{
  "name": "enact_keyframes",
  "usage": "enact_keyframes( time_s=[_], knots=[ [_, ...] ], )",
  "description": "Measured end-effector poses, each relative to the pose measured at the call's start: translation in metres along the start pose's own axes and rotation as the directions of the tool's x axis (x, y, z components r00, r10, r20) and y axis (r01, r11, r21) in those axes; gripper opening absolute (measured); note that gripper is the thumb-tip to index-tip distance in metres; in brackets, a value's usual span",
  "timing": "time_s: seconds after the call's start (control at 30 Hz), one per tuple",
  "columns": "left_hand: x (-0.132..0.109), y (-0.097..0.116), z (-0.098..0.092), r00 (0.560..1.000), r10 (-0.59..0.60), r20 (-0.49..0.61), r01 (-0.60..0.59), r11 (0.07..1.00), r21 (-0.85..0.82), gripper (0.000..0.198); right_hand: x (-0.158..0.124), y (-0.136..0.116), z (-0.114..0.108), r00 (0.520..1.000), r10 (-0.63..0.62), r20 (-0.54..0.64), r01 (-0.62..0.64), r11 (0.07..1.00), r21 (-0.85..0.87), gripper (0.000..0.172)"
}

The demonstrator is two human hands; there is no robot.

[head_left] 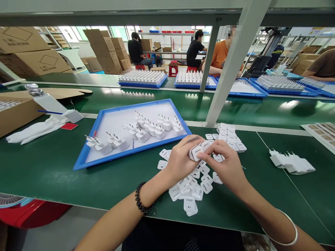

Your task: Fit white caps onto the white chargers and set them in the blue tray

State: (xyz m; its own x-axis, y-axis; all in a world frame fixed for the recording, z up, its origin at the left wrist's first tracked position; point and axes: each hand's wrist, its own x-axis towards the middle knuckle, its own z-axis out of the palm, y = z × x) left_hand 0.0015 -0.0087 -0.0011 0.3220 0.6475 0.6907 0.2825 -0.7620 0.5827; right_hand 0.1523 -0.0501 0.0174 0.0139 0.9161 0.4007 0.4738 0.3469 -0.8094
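Observation:
My left hand [180,153] is closed around white square charger covers [196,152] with dark print on their faces. A thin grey edge shows by its fingers; I cannot make out what it is. My right hand [227,162] pinches the near cover between thumb and fingers, so both hands touch it. Below them lies a loose pile of white covers [184,186], some with a small slot. Neat rows of more covers [227,135] stand behind my right hand. White plug chargers [142,135] with two pins stand in a blue-rimmed tray [132,150] at the left.
Several white chargers [291,162] sit on the green bench at right. White gloves [39,129], a red card [69,126] and a cardboard box [21,116] are at left. A slanted white post [232,69] rises behind the covers. Co-workers sit beyond trays of chargers [142,77].

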Motion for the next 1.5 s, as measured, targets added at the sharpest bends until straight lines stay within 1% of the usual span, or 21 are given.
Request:
enact_keyframes(
  time_s=[0.07, 0.1, 0.13, 0.17, 0.23, 0.3, 0.33, 0.43, 0.53, 0.6, 0.63, 0.7, 0.73, 0.8, 0.9, 1.03, 1.1, 1.2, 1.3, 1.4, 1.5],
  knots=[
    [0.001, 0.001, 0.0, 1.0, 0.0, -0.006, 0.0, 1.0, -0.019, 0.026, 0.001, 0.004, 0.001, 0.996, -0.013, -0.084, 0.011, 1.0, -0.027, 0.027],
    [0.001, 0.002, 0.0, 1.0, -0.003, -0.009, 0.002, 1.0, -0.03, 0.027, 0.002, 0.007, 0.002, 0.994, 0.001, -0.108, -0.001, 1.0, 0.001, 0.031],
    [0.001, 0.003, 0.0, 1.0, -0.004, -0.012, 0.004, 0.999, -0.045, 0.027, 0.003, 0.009, 0.004, 0.994, 0.024, -0.106, -0.018, 0.998, 0.056, 0.036],
    [0.001, 0.004, -0.001, 1.0, -0.007, -0.013, 0.006, 0.998, -0.062, 0.028, 0.003, 0.01, 0.005, 0.996, 0.047, -0.072, -0.037, 0.991, 0.128, 0.04],
    [0.001, 0.006, -0.001, 1.0, -0.011, -0.001, 0.011, 0.995, -0.099, 0.03, 0.004, 0.012, 0.008, 0.996, 0.062, 0.061, -0.076, 0.96, 0.268, 0.047],
    [0.001, 0.007, -0.002, 1.0, -0.021, 0.019, 0.023, 0.992, -0.122, 0.029, 0.004, 0.012, 0.009, 0.984, 0.044, 0.171, -0.101, 0.935, 0.341, 0.05],
    [0.001, 0.008, -0.002, 0.999, -0.027, 0.03, 0.031, 0.991, -0.127, 0.029, 0.004, 0.011, 0.009, 0.98, 0.033, 0.195, -0.101, 0.932, 0.349, 0.05],
    [0.002, 0.01, -0.004, 0.999, -0.028, 0.044, 0.034, 0.989, -0.145, 0.03, 0.003, 0.01, 0.006, 0.978, -0.019, 0.205, -0.052, 0.941, 0.335, 0.051],
    [0.003, 0.01, -0.006, 0.999, 0.026, 0.028, -0.02, 0.982, -0.186, 0.033, 0.001, 0.01, 0.003, 0.978, -0.118, 0.171, 0.062, 0.952, 0.301, 0.061],
    [0.003, 0.009, -0.007, 0.998, 0.065, 0.004, -0.063, 0.981, -0.184, 0.037, 0.0, 0.009, 0.002, 0.976, -0.198, 0.087, 0.17, 0.95, 0.261, 0.062],
    [0.003, 0.009, -0.007, 0.997, 0.078, -0.007, -0.078, 0.982, -0.172, 0.038, 0.0, 0.009, 0.001, 0.971, -0.236, 0.044, 0.219, 0.948, 0.232, 0.059],
    [0.003, 0.007, -0.008, 0.996, 0.091, -0.02, -0.093, 0.985, -0.144, 0.039, 0.0, 0.007, 0.0, 0.955, -0.296, -0.009, 0.294, 0.941, 0.169, 0.047],
    [0.003, 0.007, -0.008, 0.995, 0.094, -0.023, -0.096, 0.986, -0.134, 0.038, 0.0, 0.006, 0.0, 0.947, -0.32, -0.019, 0.32, 0.937, 0.139, 0.042],
    [0.003, 0.007, -0.008, 0.995, 0.091, -0.028, -0.094, 0.989, -0.116, 0.036, 0.0, 0.004, -0.001, 0.93, -0.366, -0.018, 0.367, 0.927, 0.077, 0.037],
    [0.003, 0.007, -0.008, 0.996, 0.08, -0.03, -0.082, 0.993, -0.086, 0.036, 0.0, 0.0, -0.002, 0.884, -0.468, -0.023, 0.466, 0.883, -0.058, 0.034],
    [0.004, 0.008, -0.008, 0.999, 0.043, -0.021, -0.044, 0.996, -0.072, 0.034, -0.001, -0.001, -0.002, 0.78, -0.625, -0.032, 0.598, 0.759, -0.259, 0.036],
    [0.004, 0.007, -0.007, 1.0, 0.007, 0.003, -0.007, 0.999, -0.046, 0.036, -0.001, 0.001, -0.001, 0.742, -0.671, -0.005, 0.632, 0.702, -0.328, 0.036],
    [0.002, 0.004, -0.006, 0.998, -0.054, 0.032, 0.053, 0.998, 0.024, 0.039, -0.001, 0.005, 0.0, 0.717, -0.697, 0.038, 0.653, 0.651, -0.387, 0.03],
    [0.001, 0.002, -0.006, 0.992, -0.11, 0.057, 0.104, 0.99, 0.095, 0.039, -0.001, 0.007, 0.0, 0.704, -0.707, 0.067, 0.661, 0.618, -0.426, 0.022],
    [0.001, 0.003, -0.006, 0.985, -0.142, 0.093, 0.128, 0.981, 0.145, 0.04, -0.001, 0.007, 0.001, 0.694, -0.714, 0.089, 0.67, 0.595, -0.444, 0.015],
    [0.003, 0.004, -0.007, 0.981, -0.158, 0.116, 0.136, 0.975, 0.177, 0.038, -0.001, 0.007, 0.001, 0.699, -0.707, 0.111, 0.674, 0.598, -0.433, 0.012]
  ],
)
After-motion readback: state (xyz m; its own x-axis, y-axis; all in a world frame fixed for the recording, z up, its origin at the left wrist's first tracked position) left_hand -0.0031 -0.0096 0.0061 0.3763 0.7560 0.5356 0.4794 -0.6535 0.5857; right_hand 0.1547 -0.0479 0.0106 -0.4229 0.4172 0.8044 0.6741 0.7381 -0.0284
